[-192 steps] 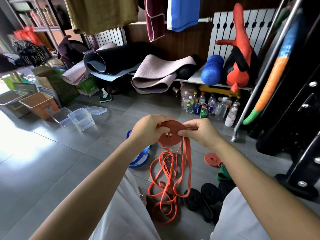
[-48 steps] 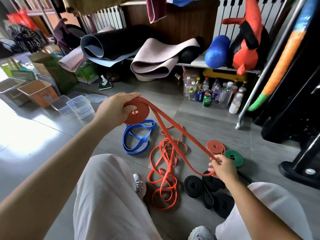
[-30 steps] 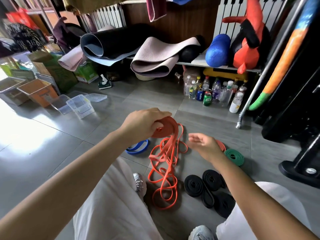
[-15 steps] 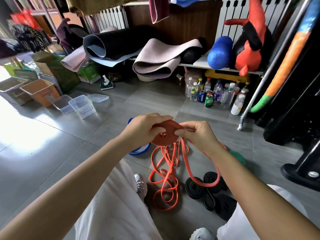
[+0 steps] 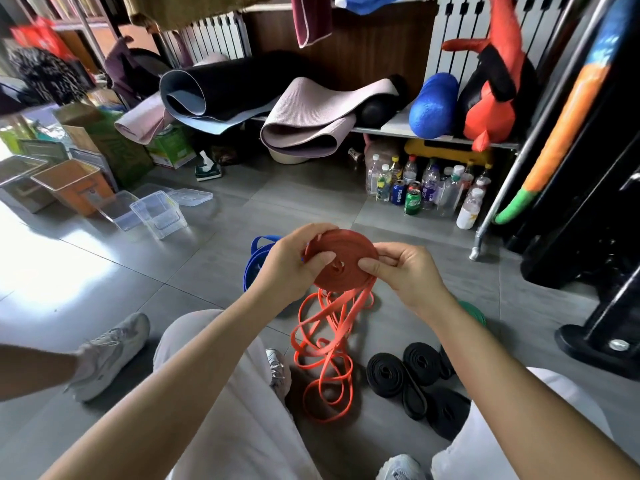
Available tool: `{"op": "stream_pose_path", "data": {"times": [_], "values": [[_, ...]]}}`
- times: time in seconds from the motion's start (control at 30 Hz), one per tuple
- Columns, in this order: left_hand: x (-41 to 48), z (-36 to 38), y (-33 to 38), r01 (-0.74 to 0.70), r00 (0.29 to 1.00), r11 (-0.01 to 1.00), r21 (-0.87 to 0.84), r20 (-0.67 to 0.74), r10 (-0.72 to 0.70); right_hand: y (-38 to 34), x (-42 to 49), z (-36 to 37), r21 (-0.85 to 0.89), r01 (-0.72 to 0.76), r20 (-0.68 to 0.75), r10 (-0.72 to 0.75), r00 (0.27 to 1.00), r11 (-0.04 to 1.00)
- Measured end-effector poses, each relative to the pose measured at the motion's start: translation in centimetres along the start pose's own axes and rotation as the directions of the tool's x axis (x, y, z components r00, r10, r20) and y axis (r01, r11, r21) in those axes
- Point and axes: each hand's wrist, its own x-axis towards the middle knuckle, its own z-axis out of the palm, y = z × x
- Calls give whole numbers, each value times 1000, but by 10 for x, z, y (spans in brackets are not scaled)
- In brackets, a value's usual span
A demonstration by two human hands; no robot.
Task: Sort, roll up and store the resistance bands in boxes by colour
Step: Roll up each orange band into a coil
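Head view, looking down. My left hand (image 5: 287, 261) grips the rolled part of the orange band (image 5: 341, 259), with the thumb laid across its face and the fingers curled round the far edge. My right hand (image 5: 405, 268) pinches the roll's right edge, thumb on the face. The roll is held flat-on towards me between both hands, up off the floor (image 5: 104, 278). The rest of that band hangs straight below my hands and lies in loose loops on the floor between my knees.

A blue band (image 5: 256, 258) lies just behind my left hand, partly hidden by it. Some black rolls (image 5: 408, 372) sit bunched together, touching, below my right hand. A green roll (image 5: 472, 311) peeks out from under my right forearm. The clear boxes (image 5: 159, 214) stand well off to the left, beyond my left hand, with a lid (image 5: 190, 196) beside them and an orange bin (image 5: 72, 185) further left. Bottles (image 5: 422, 192) are lined up beyond my right hand. Low on my left is another person's shoe (image 5: 107, 351).
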Motion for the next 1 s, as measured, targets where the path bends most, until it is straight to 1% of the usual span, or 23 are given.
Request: {"op": "stream_pose_path", "data": {"times": [0.03, 0.07, 0.1, 0.13, 0.2, 0.23, 0.27, 0.33, 0.4, 0.47, 0.6, 0.67, 0.7, 0.73, 0.77, 0.83, 0.9, 0.93, 0.97, 1.0], "values": [[0, -2, 1, -21, 999, 993, 119, 45, 15, 0, 0, 0, -35, -9, 16, 9, 1000, 999], [0, -5, 3, -70, 994, 962, 263, 98, 45, 0, 0, 0, -67, -18, 29, 20, 999, 998], [0, -6, 6, -142, 983, 910, 389, 162, 84, -1, 0, 0, -107, -22, 42, 26, 999, 994], [-1, -7, 11, -227, 964, 848, 478, 236, 125, -2, 1, 2, -150, -15, 56, 23, 998, 989], [0, -5, 15, -375, 913, 729, 573, 364, 184, -1, 1, 4, -197, 2, 67, 11, 998, 980], [1, -3, 14, -403, 902, 695, 596, 386, 192, 0, 1, 4, -192, -1, 61, 13, 998, 981], [2, -3, 13, -397, 905, 694, 600, 383, 187, 0, 0, 4, -176, -8, 50, 17, 999, 984], [0, 0, 6, -354, 918, 757, 549, 359, 168, 1, -3, 2, -161, -23, 30, 28, 999, 987], [-7, 4, 0, -347, 923, 817, 461, 320, 212, 1, -7, -2, -155, -37, 37, 43, 998, 987], [-13, 8, -8, -330, 938, 863, 383, 235, 254, 2, -13, -7, -125, -59, 54, 66, 996, 990], [-20, 19, -14, -195, 979, 956, 217, 98, 178, 8, -24, -17, -146, -88, 40, 95, 995, 985], [-23, 25, -12, -141, 989, 980, 142, 61, 134, 11, -26, -18, -122, -96, 40, 101, 994, 988], [-25, 27, -12, -121, 991, 985, 119, 63, 114, 12, -26, -18, -117, -106, 39, 111, 993, 987], [-27, 28, -13, -113, 991, 986, 123, 84, 103, 14, -26, -19, -125, -117, 46, 124, 991, 985], [-28, 28, -14, -119, 988, 980, 162, 113, 101, 15, -27, -18, -142, -127, 61, 137, 989, 982], [-29, 26, -14, -158, 976, 936, 316, 196, 98, 19, -27, -18, -234, -138, 90, 163, 983, 962], [-28, 24, -11, -236, 947, 845, 479, 310, 89, 21, -27, -16, -357, -128, 115, 180, 977, 925], [-27, 24, -9, -284, 926, 791, 542, 369, 80, 21, -26, -14, -386, -120, 121, 179, 976, 915], [-27, 25, -7, -320, 907, 748, 581, 415, 66, 21, -26, -12, -400, -108, 122, 170, 978, 910], [-27, 25, -5, -332, 896, 732, 595, 440, 49, 21, -25, -10, -403, -93, 119, 153, 981, 911]]}}
